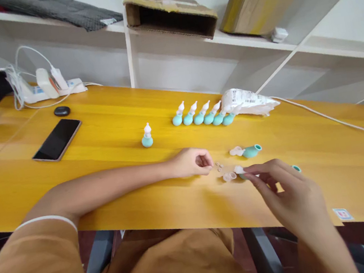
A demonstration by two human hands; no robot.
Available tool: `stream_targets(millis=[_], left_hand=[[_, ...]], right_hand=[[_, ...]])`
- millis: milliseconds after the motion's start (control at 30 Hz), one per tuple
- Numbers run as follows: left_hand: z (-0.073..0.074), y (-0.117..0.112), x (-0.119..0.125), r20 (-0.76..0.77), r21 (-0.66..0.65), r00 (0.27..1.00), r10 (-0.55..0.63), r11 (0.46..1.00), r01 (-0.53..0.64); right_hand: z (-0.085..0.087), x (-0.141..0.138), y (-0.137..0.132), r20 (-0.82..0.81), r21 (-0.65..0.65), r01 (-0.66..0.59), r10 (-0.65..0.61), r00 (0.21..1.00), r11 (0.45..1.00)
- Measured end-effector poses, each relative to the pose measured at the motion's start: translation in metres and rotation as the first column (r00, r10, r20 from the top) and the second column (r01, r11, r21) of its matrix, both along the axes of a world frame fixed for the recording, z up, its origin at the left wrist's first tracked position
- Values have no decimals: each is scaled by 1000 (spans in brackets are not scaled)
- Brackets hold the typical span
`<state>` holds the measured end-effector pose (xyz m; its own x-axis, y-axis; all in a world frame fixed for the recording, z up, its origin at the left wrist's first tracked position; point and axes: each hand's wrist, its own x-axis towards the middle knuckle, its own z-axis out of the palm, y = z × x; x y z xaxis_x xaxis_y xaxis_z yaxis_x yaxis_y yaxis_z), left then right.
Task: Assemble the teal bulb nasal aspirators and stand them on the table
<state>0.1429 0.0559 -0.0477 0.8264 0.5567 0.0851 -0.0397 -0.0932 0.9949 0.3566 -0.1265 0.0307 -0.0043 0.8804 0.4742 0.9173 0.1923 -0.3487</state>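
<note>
On the counter [105, 120], a phone [57, 139] lies far left of the row of bulbs [202, 114], well clear of the small parts. A lone bulb [147, 137] stands upright just left of the row and slightly nearer the person. Like the six in the row, it rests on its round teal base with the white nozzle up, probably because that is the only steady way for such a shape to stand. Nearer than the row, below its left end, the left hand [190, 162] rests its wrist on the wood. Its grip is curled almost closed, thumb against forefinger; I cannot tell whether anything is between them. Just past its fingertips lie some small discs [219, 166] and a clear cap [229, 176], touching neither hand. They are loose and near the row's middle, seemingly kept close because they are tiny. Next comes a white tip [239, 169], pinched between the thumb and forefinger of the right hand [290, 196], whose grip is closed on it at the very fingertips, a hold that suits so small a piece. A lying bulb [252, 150] rests on its side between that pinch and the row's right end. A teal rim [296, 168] peeks out beyond the knuckles, and a plastic bag [248, 101] touches the row's right end.
</note>
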Motion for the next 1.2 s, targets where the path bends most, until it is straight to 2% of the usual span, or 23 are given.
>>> stream_targets(millis=[133, 233, 333, 433, 567, 1200], left_hand=[[-3, -13, -14, -22, -136, 999, -25, 991, 22], [-3, -21, -18, -5, -247, 995, -98, 965, 94], [-4, -23, -18, 20, -285, 993, -120, 951, 121], [-4, -19, -17, 43, -310, 995, -89, 946, 98], [-3, -18, -18, 67, -316, 995, -77, 944, 94], [8, -20, -22, 54, -325, 974, -219, 919, 225]], right_hand=[[-29, -20, -10, -212, 29, -57, 62, 975, 998], [-50, -30, -11, -348, 20, -61, 64, 935, 998], [-68, -35, -6, -461, 28, -92, 94, 882, 995], [-78, -35, 0, -529, 42, -177, 172, 831, 983], [-80, -32, 2, -495, 86, -233, 244, 834, 969], [-77, -32, 4, -490, 80, -261, 266, 830, 962]])
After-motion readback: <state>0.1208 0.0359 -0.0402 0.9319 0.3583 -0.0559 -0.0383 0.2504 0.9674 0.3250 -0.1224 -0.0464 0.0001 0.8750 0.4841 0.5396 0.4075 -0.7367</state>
